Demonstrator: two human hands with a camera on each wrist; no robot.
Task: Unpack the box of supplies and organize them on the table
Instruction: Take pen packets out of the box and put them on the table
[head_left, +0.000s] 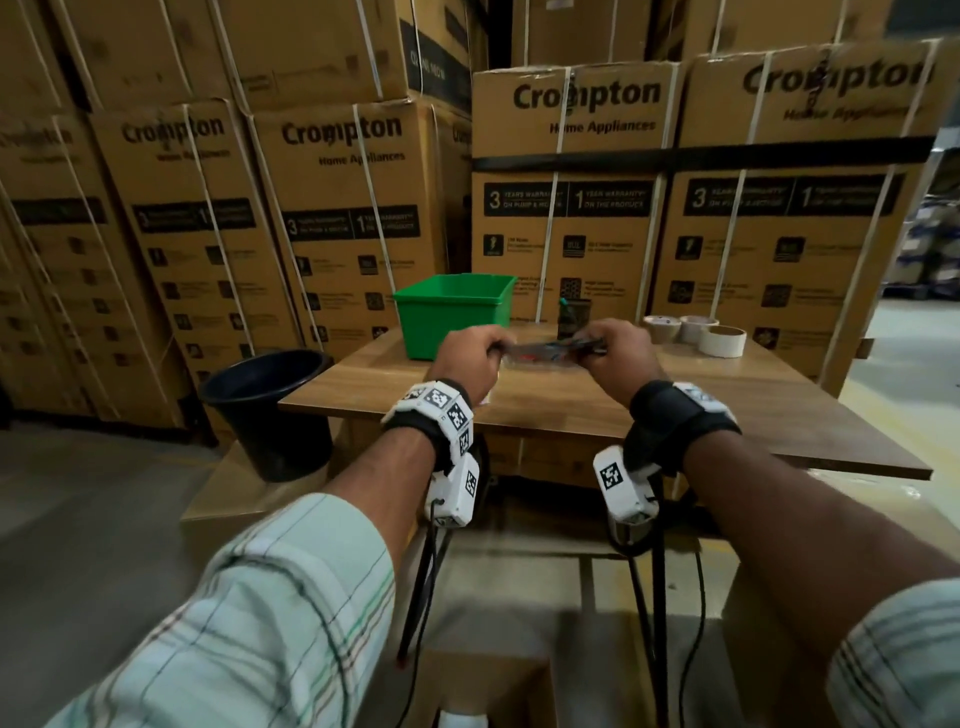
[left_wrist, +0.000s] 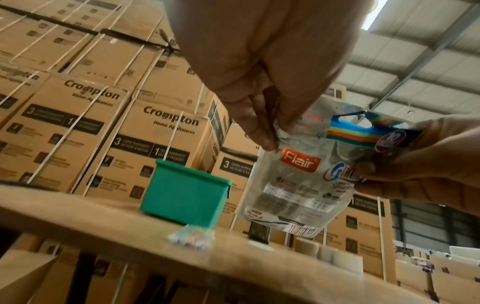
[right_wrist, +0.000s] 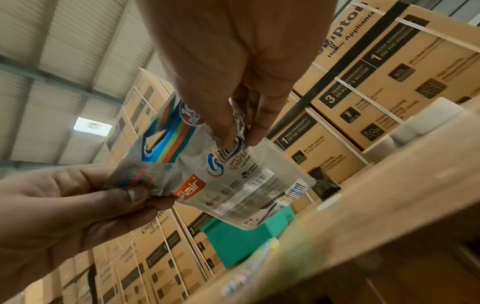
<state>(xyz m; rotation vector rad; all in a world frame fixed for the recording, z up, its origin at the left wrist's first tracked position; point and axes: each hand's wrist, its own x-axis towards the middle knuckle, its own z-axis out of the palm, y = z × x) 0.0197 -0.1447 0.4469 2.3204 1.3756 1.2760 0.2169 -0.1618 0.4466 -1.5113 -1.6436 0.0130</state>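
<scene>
A clear plastic pen pouch (head_left: 550, 351) with an orange "Flair" label is held flat above the wooden table (head_left: 571, 421), stretched between both hands. My left hand (head_left: 470, 353) pinches its left edge, and my right hand (head_left: 618, 353) pinches its right edge. In the left wrist view the left hand (left_wrist: 270, 131) pinches the crinkled top of the pouch (left_wrist: 293, 185). The right wrist view shows the right hand (right_wrist: 241, 133) gripping the pouch (right_wrist: 233, 181) near its striped header. The green bin (head_left: 452, 317) stands just behind the hands.
A dark mesh pen holder (head_left: 571, 319) and three tape rolls (head_left: 722, 340) stand at the table's back right. A small blurred bundle (left_wrist: 191, 238) lies on the table before the bin. A black bucket (head_left: 270, 410) sits left of the table. Stacked cartons (head_left: 675, 182) wall off the back.
</scene>
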